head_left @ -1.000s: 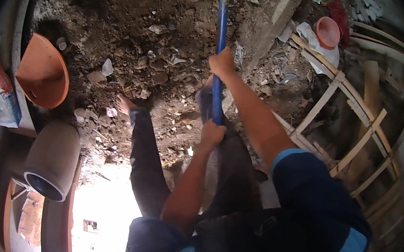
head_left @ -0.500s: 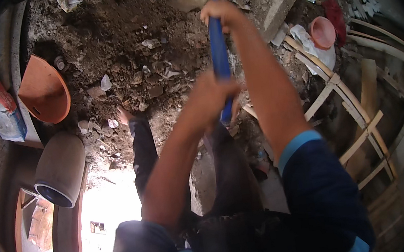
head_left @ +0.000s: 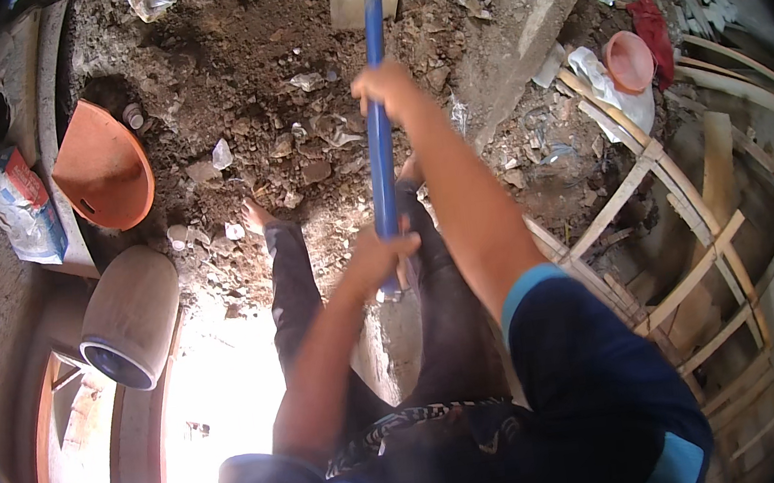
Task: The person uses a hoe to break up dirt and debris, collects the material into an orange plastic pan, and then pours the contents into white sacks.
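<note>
Both my hands grip a hoe, its long blue handle (head_left: 382, 161) running away from my body between my legs. My right hand (head_left: 386, 89) is wrapped round the handle farther up, toward the blade. Lower down, close to the handle's near end, my left hand (head_left: 379, 257) is closed on it, slightly blurred. The wide grey blade (head_left: 348, 0) sits at the top edge of the view, over loose brown soil (head_left: 231, 49); its far end is cut off. I cannot tell whether the blade touches the soil.
Rubble and litter cover the ground around my bare feet (head_left: 257, 216). At left are an orange scoop-like piece (head_left: 107, 168), a printed bag (head_left: 21, 212) and a grey rounded container (head_left: 131, 314). A concrete ledge (head_left: 540, 38), pink bucket (head_left: 628, 61) and wooden lattice (head_left: 678, 199) stand right.
Both hands and the hoe handle have come nearer my body and a little left. More of the blade now shows. The whole view has shifted slightly.
</note>
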Motion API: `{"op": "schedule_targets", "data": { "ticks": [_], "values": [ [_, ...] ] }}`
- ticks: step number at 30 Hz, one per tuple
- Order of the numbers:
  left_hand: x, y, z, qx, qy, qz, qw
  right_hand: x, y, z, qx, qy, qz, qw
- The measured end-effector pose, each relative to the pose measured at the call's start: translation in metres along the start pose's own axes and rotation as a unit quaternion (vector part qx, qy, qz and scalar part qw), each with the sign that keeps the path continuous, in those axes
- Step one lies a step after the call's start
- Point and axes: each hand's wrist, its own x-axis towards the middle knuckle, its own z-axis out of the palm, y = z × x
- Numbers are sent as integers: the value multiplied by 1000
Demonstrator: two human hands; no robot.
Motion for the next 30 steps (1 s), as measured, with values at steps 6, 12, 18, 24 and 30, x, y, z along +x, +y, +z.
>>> {"op": "schedule_targets", "data": {
  "ticks": [6,12,18,24,30],
  "values": [
    [-103,-190,19,63,186,-142,970,-116,196,59,-112,19,79,990],
    [-97,-230,-1,238,266,-44,933,-197,127,53,-100,30,67,992],
    [87,-36,8,335,264,206,881,-112,-70,-13,-2,179,-174,968],
    [133,-88,38,346,218,97,907,-7,26,-63,-9,178,-156,971],
    [19,-57,49,-44,110,2,993,10,46,-1,-146,2,26,989]
  ]
}}
